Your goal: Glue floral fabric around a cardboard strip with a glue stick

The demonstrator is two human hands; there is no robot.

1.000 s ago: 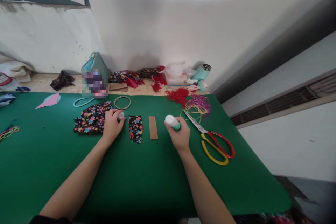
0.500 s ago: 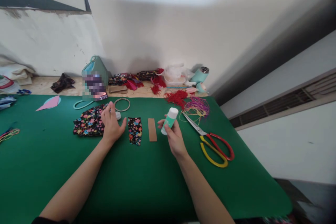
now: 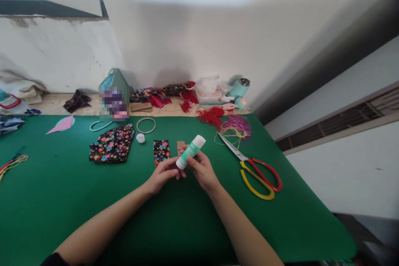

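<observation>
A smooth plastic glue stick [image 3: 190, 152] — a green cylinder with white ends — is held above the green felt desk [image 3: 62, 199], between both hands. The right hand [image 3: 202, 168] has its fingers closed round the barrel; the left hand [image 3: 163, 173], which a moment ago rested by the small white cap [image 3: 140, 138], now pinches the stick's lower end. The stick's long axis tilts, upper end pointing up and to the right. Floral fabric [image 3: 161, 150] and red-and-yellow scissors [image 3: 254, 170] lie close by.
</observation>
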